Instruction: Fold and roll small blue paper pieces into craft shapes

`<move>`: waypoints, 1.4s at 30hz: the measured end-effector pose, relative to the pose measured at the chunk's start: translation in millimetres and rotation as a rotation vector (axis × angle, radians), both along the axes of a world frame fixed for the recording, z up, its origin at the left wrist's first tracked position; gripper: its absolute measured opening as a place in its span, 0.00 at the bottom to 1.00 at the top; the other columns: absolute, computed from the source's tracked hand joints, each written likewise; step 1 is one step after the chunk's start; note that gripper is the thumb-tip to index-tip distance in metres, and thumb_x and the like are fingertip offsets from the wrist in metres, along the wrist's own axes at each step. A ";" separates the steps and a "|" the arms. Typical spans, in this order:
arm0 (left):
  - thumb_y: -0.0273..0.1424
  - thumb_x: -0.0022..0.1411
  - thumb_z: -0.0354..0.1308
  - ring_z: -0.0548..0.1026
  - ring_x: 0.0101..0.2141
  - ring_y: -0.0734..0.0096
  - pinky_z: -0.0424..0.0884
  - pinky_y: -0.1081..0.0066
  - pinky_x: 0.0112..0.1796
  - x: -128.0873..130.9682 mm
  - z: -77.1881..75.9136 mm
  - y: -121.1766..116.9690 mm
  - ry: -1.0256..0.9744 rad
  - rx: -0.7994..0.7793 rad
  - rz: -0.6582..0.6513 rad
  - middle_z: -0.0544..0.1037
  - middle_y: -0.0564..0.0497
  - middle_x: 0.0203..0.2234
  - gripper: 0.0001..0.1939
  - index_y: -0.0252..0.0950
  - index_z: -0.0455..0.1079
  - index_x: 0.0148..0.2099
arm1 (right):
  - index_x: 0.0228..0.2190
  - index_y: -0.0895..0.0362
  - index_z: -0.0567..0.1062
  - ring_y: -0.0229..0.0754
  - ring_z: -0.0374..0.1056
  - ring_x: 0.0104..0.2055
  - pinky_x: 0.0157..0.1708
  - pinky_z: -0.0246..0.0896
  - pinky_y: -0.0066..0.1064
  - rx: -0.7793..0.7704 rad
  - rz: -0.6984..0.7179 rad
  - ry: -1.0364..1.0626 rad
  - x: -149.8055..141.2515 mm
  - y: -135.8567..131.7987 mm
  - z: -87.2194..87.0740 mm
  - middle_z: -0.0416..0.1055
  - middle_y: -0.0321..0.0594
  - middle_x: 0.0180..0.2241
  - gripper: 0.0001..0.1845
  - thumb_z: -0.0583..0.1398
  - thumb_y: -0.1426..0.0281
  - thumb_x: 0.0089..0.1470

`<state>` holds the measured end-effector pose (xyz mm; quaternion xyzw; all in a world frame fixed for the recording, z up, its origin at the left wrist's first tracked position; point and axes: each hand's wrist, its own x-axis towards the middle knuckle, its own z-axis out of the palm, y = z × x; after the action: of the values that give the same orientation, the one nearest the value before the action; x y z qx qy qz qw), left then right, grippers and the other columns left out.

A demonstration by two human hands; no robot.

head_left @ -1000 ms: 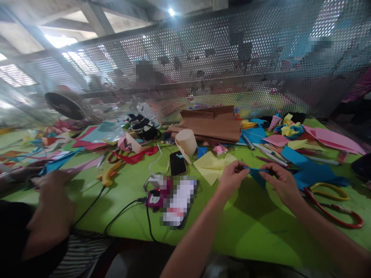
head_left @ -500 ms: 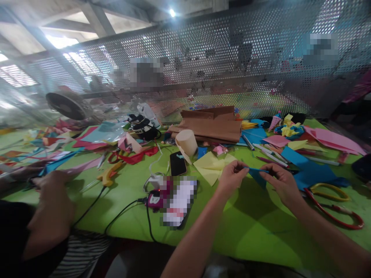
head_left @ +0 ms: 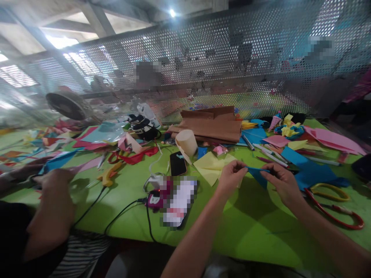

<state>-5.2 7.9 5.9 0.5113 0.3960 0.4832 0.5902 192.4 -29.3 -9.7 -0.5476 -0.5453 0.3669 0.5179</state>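
A small folded piece of blue paper (head_left: pixel 259 177) is stretched between my two hands, its pointed corner hanging down over the green table (head_left: pixel 246 231). My left hand (head_left: pixel 232 178) pinches its left end between thumb and fingers. At the other end, my right hand (head_left: pixel 279 179) is closed on the paper's upper edge. Sheets of yellow paper (head_left: pixel 209 168) lie just beyond my left hand. Right of my right hand are a larger blue paper (head_left: pixel 310 168) and scissors (head_left: pixel 344 216) with red and yellow handles.
A phone (head_left: pixel 179 202) lies beside a purple power strip (head_left: pixel 155 200) with cables. Behind stand a cream paper roll (head_left: pixel 187 143) and folded brown paper (head_left: pixel 210 125). A yellow glue gun (head_left: pixel 110 175) is left of these. At far left, a co-worker's hands (head_left: pixel 55 175) handle blue paper.
My hands have barely moved; the small blue paper has tilted a little, showing more of its face. At left, the co-worker's blue paper has shifted and lifted slightly.
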 end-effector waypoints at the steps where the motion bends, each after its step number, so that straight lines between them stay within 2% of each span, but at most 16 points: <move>1: 0.30 0.55 0.66 0.67 0.28 0.77 0.61 0.74 0.32 -0.1 -0.2 0.1 0.000 0.003 0.001 0.72 0.55 0.26 0.07 0.33 0.73 0.35 | 0.34 0.53 0.79 0.41 0.66 0.32 0.31 0.59 0.32 0.001 -0.001 -0.005 0.2 -0.3 0.1 0.75 0.36 0.31 0.16 0.68 0.54 0.54; 6: 0.31 0.55 0.67 0.67 0.28 0.77 0.61 0.74 0.31 -0.2 -1.3 0.7 -0.010 0.009 -0.002 0.73 0.54 0.26 0.08 0.32 0.74 0.36 | 0.36 0.52 0.79 0.40 0.66 0.33 0.34 0.60 0.32 0.022 0.004 0.007 2.2 0.9 -3.5 0.74 0.35 0.31 0.14 0.68 0.55 0.55; 22: 0.33 0.53 0.70 0.68 0.28 0.77 0.61 0.74 0.31 -1.4 -3.6 2.5 -0.029 0.019 0.014 0.74 0.53 0.26 0.11 0.33 0.74 0.35 | 0.35 0.53 0.79 0.41 0.64 0.31 0.29 0.57 0.31 0.018 -0.014 0.043 1.9 2.1 -5.4 0.72 0.36 0.29 0.17 0.69 0.54 0.52; 33: 0.32 0.55 0.69 0.68 0.28 0.77 0.62 0.74 0.32 -0.9 -4.4 2.4 -0.001 0.036 0.022 0.74 0.54 0.27 0.09 0.33 0.74 0.36 | 0.35 0.53 0.78 0.40 0.63 0.32 0.33 0.58 0.32 0.003 0.001 0.052 1.2 1.0 -1.4 0.72 0.36 0.30 0.15 0.69 0.55 0.54; 38: 0.33 0.56 0.70 0.70 0.30 0.74 0.65 0.72 0.35 -1.3 -0.9 1.0 0.075 0.045 -0.024 0.76 0.51 0.30 0.12 0.33 0.77 0.41 | 0.35 0.53 0.79 0.40 0.63 0.31 0.31 0.57 0.32 0.000 0.014 0.024 0.7 0.4 0.3 0.71 0.35 0.29 0.15 0.69 0.55 0.54; 42: 0.34 0.55 0.70 0.70 0.29 0.74 0.64 0.72 0.34 -1.3 0.5 0.5 0.142 0.071 -0.034 0.77 0.51 0.29 0.12 0.33 0.77 0.40 | 0.35 0.53 0.79 0.42 0.64 0.32 0.32 0.58 0.33 -0.001 0.016 0.014 -0.6 0.1 1.8 0.72 0.36 0.30 0.16 0.69 0.54 0.53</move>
<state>-6.5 8.4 6.3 0.5717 0.4106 0.4492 0.5503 191.9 -29.2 -8.0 -0.5408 -0.5457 0.3751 0.5187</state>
